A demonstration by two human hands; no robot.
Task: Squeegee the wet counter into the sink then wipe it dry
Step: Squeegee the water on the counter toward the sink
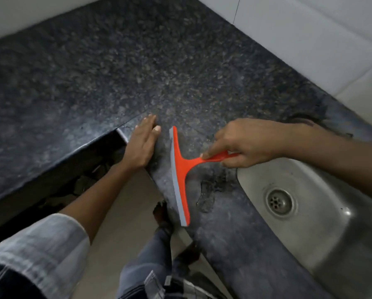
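An orange squeegee (179, 173) with a grey rubber blade lies blade-down on the dark speckled granite counter (137, 67), near the counter's front edge. My right hand (243, 143) is shut on its handle, index finger stretched along it. My left hand (141, 143) rests flat on the counter's inner corner edge, fingers together, holding nothing. Small puddles of water (206, 195) sit between the blade and the steel sink (323, 223), which lies at the right with its round drain (280, 201) showing.
White tiled walls (310, 39) border the counter at the back and right. The counter forms an L with an inner corner beside my left hand. Below are the beige floor (120, 212), my legs and a foot.
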